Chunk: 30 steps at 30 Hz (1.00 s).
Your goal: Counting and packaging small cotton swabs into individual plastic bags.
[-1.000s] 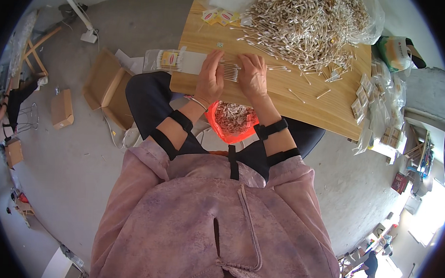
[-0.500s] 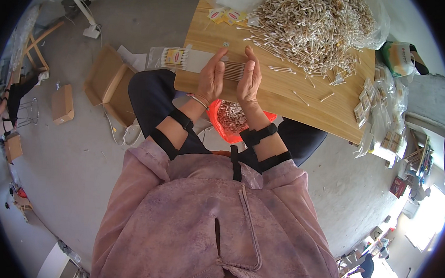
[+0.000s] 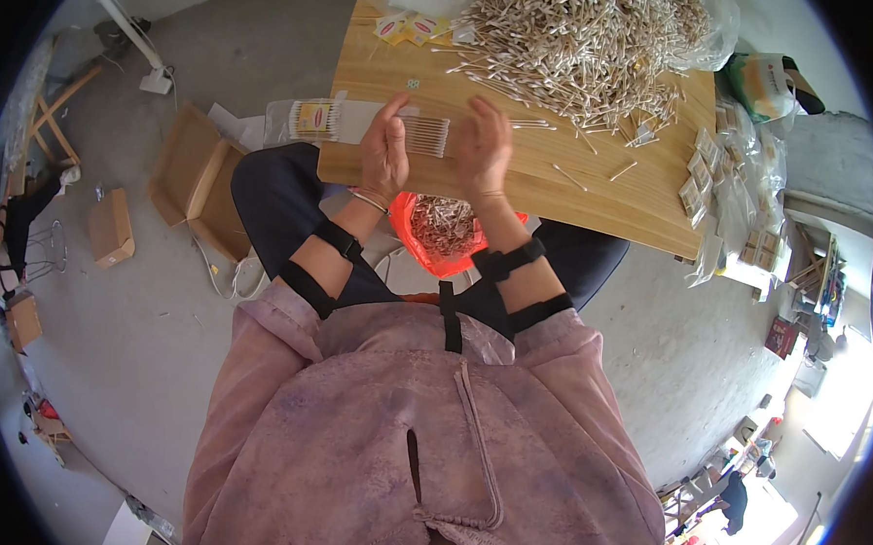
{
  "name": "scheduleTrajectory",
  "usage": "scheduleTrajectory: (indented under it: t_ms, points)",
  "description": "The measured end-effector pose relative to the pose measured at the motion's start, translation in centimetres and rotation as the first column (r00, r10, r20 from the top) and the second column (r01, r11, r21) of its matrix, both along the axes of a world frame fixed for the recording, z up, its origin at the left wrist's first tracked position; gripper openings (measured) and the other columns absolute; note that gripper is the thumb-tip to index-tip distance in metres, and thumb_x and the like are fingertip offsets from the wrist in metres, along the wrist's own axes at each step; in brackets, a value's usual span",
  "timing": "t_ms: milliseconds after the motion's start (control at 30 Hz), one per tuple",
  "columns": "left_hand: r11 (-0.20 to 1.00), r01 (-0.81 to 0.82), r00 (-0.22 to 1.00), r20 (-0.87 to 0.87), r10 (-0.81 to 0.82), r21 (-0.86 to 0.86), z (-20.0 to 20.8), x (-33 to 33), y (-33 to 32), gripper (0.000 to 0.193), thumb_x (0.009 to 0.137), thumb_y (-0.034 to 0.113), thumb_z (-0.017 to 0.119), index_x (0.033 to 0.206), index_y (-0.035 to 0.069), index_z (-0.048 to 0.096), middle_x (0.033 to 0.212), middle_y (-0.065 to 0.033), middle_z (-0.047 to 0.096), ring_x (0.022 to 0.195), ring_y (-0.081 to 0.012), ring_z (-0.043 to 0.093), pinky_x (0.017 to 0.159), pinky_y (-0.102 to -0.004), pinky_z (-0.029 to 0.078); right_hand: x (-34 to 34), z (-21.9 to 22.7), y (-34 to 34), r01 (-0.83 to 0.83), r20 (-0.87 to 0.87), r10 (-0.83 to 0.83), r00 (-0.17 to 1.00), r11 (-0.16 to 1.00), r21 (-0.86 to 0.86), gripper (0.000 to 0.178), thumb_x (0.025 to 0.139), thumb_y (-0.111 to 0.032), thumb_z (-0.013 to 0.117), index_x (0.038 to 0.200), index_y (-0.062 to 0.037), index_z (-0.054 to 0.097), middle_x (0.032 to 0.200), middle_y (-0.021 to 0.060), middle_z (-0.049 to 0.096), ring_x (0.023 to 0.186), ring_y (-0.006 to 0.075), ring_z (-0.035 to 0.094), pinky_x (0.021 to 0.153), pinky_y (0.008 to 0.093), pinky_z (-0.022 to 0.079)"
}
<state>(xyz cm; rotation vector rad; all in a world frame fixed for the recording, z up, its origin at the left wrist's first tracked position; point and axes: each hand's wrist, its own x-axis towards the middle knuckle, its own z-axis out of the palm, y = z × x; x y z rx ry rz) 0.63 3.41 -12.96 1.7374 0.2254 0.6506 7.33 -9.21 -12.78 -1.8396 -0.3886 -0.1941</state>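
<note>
A neat row of cotton swabs [image 3: 427, 136] lies side by side on the wooden table [image 3: 363, 172], its left end partly covered by my left hand [image 3: 385, 155]. That hand stands on edge with its fingers stretched out. My right hand [image 3: 486, 150], a little blurred, is held apart from the row's right end, its fingers extended and nothing seen in it. Left of my left hand lies a clear bag with swabs and a yellow card [image 3: 317, 119], beside a white sheet [image 3: 357, 120]. A large heap of loose swabs [image 3: 583, 45] covers the table's far side.
Below the table edge, between my legs, hangs a red bag of swabs [image 3: 443, 229]. Several packed bundles [image 3: 702, 172] line the table's right end. Yellow cards [image 3: 408, 28] lie near the heap; stray swabs [image 3: 569, 177] lie to the right. An open cardboard box [image 3: 193, 164] sits on the floor.
My right hand has moved away from the row's right end, which it was pressing against before. My left hand stays by the left end. The whole view has shifted slightly.
</note>
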Motion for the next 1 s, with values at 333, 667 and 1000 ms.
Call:
scheduleTrajectory:
  t_ms: [333,667,1000]
  points:
    - [0.999,0.021,1.0,0.003,-0.022,0.032,0.2,0.4,-0.3,0.038,0.099,0.03,0.041,0.117,-0.002,0.052,0.121,-0.016,0.056,0.116,-0.0264,0.052,0.099,-0.0326,0.038,5.1,0.4,-10.0,0.171,0.245,-0.021,0.969,0.774,-0.61,0.017,0.074,-0.013,0.069,0.09,-0.0135,0.068,0.098,0.0026,0.059,0.098,0.0261,0.049,0.088,0.0402,0.038]
    - [0.999,0.016,1.0,0.007,-0.015,-0.035,-0.8,0.5,-0.4,0.032,0.097,0.025,0.048,0.115,-0.001,0.053,0.12,-0.0158,0.057,0.114,-0.0249,0.053,0.097,-0.0323,0.04,5.8,0.5,-6.8,0.154,0.329,0.087,0.94,0.753,-0.64,0.009,0.082,-0.014,0.061,0.09,-0.0111,0.059,0.094,0.0063,0.055,0.097,0.0281,0.049,0.082,0.0415,0.039]
    - [0.979,0.06,0.997,-0.053,-0.05,0.196,4.5,1.8,-1.8,0.026,0.087,0.018,0.064,0.103,-0.002,0.06,0.109,-0.0158,0.063,0.108,-0.0254,0.058,0.093,-0.0341,0.044,2.0,4.3,-3.6,-0.134,-0.235,0.139,0.962,0.99,0.037,0.01,0.09,-0.01,0.055,0.091,-0.0008,0.058,0.079,0.0086,0.064,0.073,0.0208,0.06,0.072,0.0324,0.047]
